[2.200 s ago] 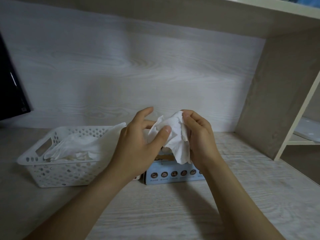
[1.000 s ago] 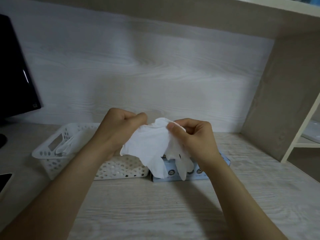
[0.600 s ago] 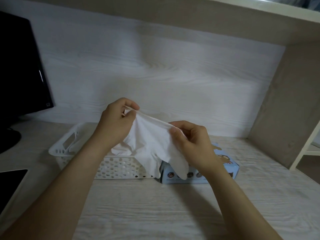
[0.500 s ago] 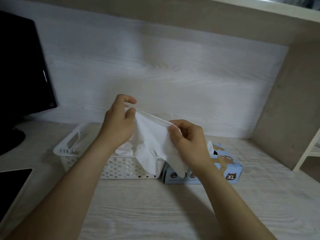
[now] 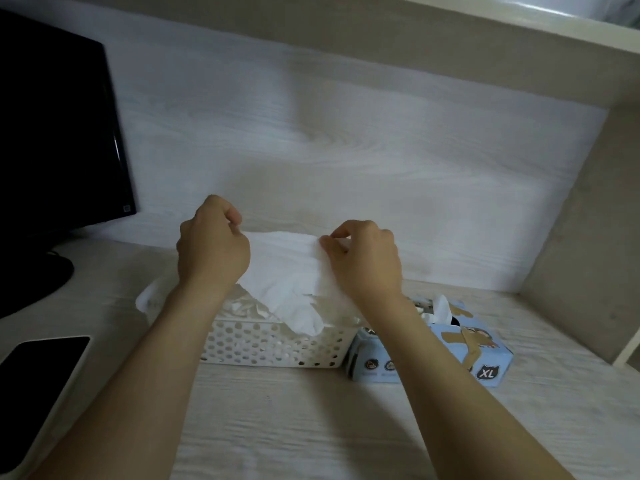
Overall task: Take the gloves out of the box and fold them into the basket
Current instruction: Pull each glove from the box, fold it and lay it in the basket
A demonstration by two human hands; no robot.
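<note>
Stretched between the pinching fingers (image 5: 334, 241) of the left hand (image 5: 213, 251) and right hand (image 5: 367, 261) above the basket (image 5: 270, 344) in mid-frame, the limp glove (image 5: 287, 275) could slip from either pinch and land unfolded.

Pale wood-grain desk (image 5: 311, 427). White perforated basket (image 5: 270, 344) at centre. Blue box (image 5: 433, 355) at its 3 o'clock, touching. Dark phone (image 5: 38, 382) at 8 o'clock. Black monitor base (image 5: 31, 275) at 10 o'clock.
</note>
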